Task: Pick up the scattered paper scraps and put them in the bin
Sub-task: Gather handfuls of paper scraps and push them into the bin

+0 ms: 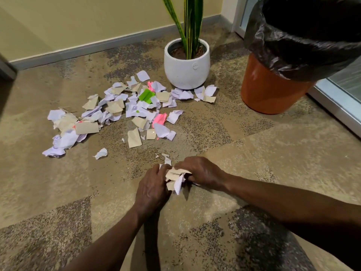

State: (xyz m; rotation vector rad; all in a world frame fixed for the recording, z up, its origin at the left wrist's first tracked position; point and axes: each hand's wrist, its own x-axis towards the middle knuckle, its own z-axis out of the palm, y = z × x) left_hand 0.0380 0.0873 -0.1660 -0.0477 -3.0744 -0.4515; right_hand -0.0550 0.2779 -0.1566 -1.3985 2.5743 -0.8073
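Two bare hands meet low at centre over the carpet point(58, 192), both closed on one bundle of scraps point(176, 179): tan and white torn pieces pressed between them. Left hand point(151, 189): fingers curled against the bundle's left side. Right hand point(201, 171): fingers wrapped over its top and right side.

Loose scraps point(117, 112): a wide scatter of white, tan, pink and one green piece point(146, 95) on the carpet at 11 to 12 o'clock from the hands, well apart from them. One white scrap point(101, 153) lies alone at 10 o'clock, nearer the hands. A few small bits point(165, 156) lie just beyond the bundle.

Bin point(269, 90): orange, lined with a black bag point(293, 45), standing upright at 1 o'clock, well apart from the hands.

Plant pot point(186, 71): white, round, with long green leaves, at 12 o'clock, scraps touching its base.

Wall point(78, 20): pale yellow with grey skirting, beyond the scatter.
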